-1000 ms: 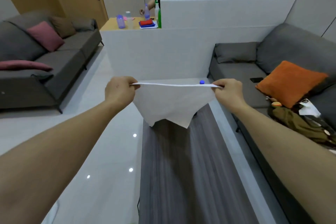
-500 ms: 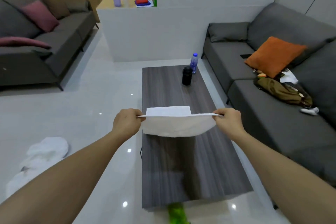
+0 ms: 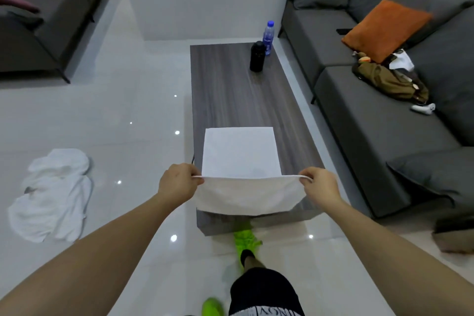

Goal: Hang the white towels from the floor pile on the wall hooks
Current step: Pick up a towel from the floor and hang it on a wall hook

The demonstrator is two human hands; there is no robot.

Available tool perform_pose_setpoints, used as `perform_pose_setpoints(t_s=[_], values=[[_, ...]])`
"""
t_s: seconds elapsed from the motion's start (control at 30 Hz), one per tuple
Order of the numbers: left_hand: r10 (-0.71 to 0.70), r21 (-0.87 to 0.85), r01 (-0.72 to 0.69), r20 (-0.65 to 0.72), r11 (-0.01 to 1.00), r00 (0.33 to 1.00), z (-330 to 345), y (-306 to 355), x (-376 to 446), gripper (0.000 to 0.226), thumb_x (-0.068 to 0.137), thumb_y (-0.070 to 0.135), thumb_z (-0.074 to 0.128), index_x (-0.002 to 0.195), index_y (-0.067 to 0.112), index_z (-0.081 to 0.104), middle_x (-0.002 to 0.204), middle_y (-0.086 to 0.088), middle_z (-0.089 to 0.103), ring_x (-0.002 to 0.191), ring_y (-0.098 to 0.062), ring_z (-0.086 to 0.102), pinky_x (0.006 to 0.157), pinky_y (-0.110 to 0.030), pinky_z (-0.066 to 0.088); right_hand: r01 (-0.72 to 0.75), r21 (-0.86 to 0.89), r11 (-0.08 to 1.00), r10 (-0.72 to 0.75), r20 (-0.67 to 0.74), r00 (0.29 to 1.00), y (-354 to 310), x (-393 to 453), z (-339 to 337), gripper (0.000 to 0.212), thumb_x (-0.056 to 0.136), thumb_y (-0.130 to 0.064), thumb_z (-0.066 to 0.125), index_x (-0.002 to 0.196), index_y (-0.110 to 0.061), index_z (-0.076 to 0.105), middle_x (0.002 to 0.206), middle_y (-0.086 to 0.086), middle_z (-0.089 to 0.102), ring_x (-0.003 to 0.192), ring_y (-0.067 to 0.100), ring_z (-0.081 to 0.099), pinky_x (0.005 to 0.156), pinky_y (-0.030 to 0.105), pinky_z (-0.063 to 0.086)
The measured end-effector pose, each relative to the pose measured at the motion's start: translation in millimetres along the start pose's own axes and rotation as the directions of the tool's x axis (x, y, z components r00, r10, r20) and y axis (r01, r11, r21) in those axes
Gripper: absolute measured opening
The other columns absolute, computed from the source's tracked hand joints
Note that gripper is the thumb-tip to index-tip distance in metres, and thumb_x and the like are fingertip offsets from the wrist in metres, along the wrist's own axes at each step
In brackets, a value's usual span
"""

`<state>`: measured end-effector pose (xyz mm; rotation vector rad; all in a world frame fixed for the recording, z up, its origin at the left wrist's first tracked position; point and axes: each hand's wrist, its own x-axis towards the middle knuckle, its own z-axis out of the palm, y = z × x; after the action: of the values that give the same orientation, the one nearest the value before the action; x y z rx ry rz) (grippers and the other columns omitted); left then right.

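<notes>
A white towel (image 3: 241, 156) lies partly spread on the near end of the dark wooden coffee table (image 3: 230, 90). My left hand (image 3: 178, 182) pinches its near left corner and my right hand (image 3: 319, 185) pinches its near right corner. The near part of the towel hangs down from my hands over the table's front edge. A pile of white towels (image 3: 51, 195) lies on the glossy floor to my left. No wall hooks are in view.
A black flask (image 3: 257, 56) and a blue-capped water bottle (image 3: 268, 37) stand at the table's far end. Grey sofas flank the table, the right sofa (image 3: 384, 115) holding an orange cushion (image 3: 384, 28) and clutter. My green shoes (image 3: 246, 241) stand at the table's front edge.
My hands have lowered the towel from chest height down onto the table, its far part now lying flat. My view has tilted downward, bringing the floor pile and my feet into sight.
</notes>
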<state>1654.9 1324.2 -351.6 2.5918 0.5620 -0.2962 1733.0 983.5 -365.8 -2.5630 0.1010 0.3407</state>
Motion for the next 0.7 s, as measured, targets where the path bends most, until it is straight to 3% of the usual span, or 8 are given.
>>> perform_pose_setpoints(t_s=[0.13,0.3,0.43,0.53,0.63,0.7], values=[[-0.032,-0.027,0.033,0.005,0.999,0.999,3,4,40,0.013,0.088,0.036,0.068,0.094,0.024,0.071,0.093,0.000,0.067,0.086,-0.022,0.061,0.072,-0.030,0.047,-0.037,0.027,0.999,0.037,-0.001,0.999,-4,36,3,0.006,0.091,-0.021,0.067,0.090,-0.020,0.073,0.086,0.000,0.070,0.082,0.017,0.063,0.071,0.026,0.044],[-0.046,-0.028,0.046,0.002,0.999,0.999,4,14,124,0.015,0.093,0.037,0.061,0.093,0.025,0.070,0.094,0.000,0.069,0.086,-0.022,0.060,0.071,-0.030,0.045,-0.060,0.042,0.997,0.059,0.034,0.998,-25,118,6,0.010,0.091,-0.019,0.067,0.093,-0.016,0.076,0.088,0.003,0.073,0.085,0.021,0.064,0.074,0.028,0.047],[-0.080,-0.003,0.080,0.016,0.997,0.997,8,22,202,0.017,0.093,0.035,0.060,0.092,0.023,0.071,0.093,-0.002,0.070,0.088,-0.026,0.061,0.073,-0.032,0.047,-0.054,0.024,0.998,0.052,0.086,0.995,-46,196,14,0.012,0.090,-0.016,0.067,0.095,-0.012,0.077,0.091,0.008,0.075,0.090,0.027,0.067,0.082,0.039,0.054],[-0.104,0.019,0.103,0.057,0.995,0.993,15,26,257,0.018,0.093,0.036,0.059,0.093,0.023,0.072,0.092,-0.003,0.070,0.091,-0.028,0.063,0.075,-0.032,0.049,-0.064,0.003,0.998,0.064,0.098,0.993,-57,253,24,0.013,0.090,-0.017,0.067,0.097,-0.010,0.077,0.094,0.010,0.075,0.093,0.029,0.067,0.082,0.036,0.053],[-0.130,0.018,0.130,0.036,0.991,0.991,24,31,307,0.020,0.095,0.033,0.057,0.103,0.021,0.071,0.098,-0.005,0.071,0.092,-0.029,0.063,0.076,-0.033,0.049,-0.089,0.013,0.996,0.087,0.090,0.992,-61,305,40,0.022,0.091,-0.018,0.066,0.110,-0.010,0.073,0.104,0.010,0.074,0.101,0.029,0.066,0.084,0.029,0.047],[-0.180,-0.010,0.180,-0.006,0.984,0.984,34,29,330,0.028,0.094,0.030,0.059,0.119,0.019,0.065,0.112,-0.006,0.070,0.101,-0.030,0.063,0.084,-0.035,0.049,-0.119,0.028,0.993,0.115,0.100,0.988,-60,329,53,0.035,0.093,-0.022,0.064,0.126,-0.009,0.064,0.116,0.011,0.070,0.108,0.029,0.064,0.088,0.027,0.045]])
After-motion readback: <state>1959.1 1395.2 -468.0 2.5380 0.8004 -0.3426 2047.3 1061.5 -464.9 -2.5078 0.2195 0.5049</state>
